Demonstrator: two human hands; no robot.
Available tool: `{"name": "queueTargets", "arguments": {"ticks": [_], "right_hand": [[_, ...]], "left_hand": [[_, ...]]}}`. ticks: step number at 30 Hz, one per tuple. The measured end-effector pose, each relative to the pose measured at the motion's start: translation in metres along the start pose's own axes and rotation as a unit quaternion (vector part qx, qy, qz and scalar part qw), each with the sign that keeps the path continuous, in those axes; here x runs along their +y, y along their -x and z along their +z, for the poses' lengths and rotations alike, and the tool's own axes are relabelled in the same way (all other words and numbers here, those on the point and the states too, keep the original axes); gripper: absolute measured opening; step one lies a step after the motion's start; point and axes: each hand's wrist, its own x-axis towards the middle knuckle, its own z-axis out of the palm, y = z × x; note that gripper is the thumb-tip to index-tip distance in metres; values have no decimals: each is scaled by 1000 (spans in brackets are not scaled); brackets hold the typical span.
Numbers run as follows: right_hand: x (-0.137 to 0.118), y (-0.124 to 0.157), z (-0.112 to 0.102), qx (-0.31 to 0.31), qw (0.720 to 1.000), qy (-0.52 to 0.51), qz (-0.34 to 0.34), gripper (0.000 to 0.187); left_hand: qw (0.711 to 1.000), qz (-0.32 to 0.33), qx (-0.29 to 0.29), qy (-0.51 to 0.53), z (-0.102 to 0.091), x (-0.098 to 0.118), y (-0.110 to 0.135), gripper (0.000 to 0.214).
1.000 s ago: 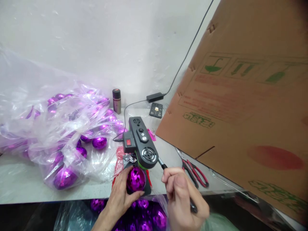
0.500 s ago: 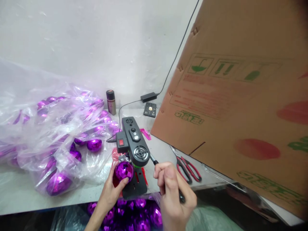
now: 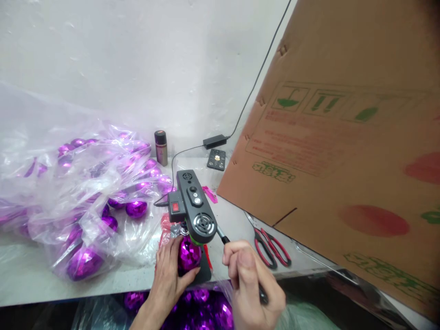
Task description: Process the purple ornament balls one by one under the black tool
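Note:
My left hand (image 3: pixel 168 270) is closed around a shiny purple faceted ball (image 3: pixel 190 255), with the thumb at its lower right. That ball sits below the front end of a small black bench machine (image 3: pixel 195 206), above its dark base plate (image 3: pixel 205 267). A red switch and two round grilles show on the machine; whatever is under its head is hidden. My right hand (image 3: pixel 252 279) is wrapped round the black-gripped lever (image 3: pixel 225 239) coming out of the machine's right side.
Clear plastic (image 3: pixel 92 197) covers many purple balls at left; more balls (image 3: pixel 201 316) lie below the table edge. Scissors (image 3: pixel 271 247) lie at right under a leaning cardboard box (image 3: pixel 330 160). Behind are a dark-capped bottle (image 3: pixel 161 147), a power adapter (image 3: pixel 215 141) and a black flat case (image 3: pixel 216 159).
My left hand has shifted the purple ball to the right and slightly down, under the machine's head. My right hand stays on the lever. The whole view has shifted slightly.

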Motion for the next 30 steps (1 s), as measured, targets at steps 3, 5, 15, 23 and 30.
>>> {"name": "queueTargets", "arguments": {"ticks": [3,5,15,23,30], "right_hand": [[3,2,-1,6,1000,-4,-2,48],[4,3,0,5,1000,-7,1,47],[2,4,-3,-5,1000,5,27,48],[2,4,-1,9,1000,3,0,50],[2,5,-2,2,1000,0,3,49]], "left_hand": [[1000,21,-18,13,-5,-4,4,78],[999,24,-28,25,-9,-7,6,79],[985,-109,-76,108,-11,-12,-12,74],[912,-227,-125,317,-33,-24,-32,75],[953,-167,-114,226,-31,-18,-21,71]]}}
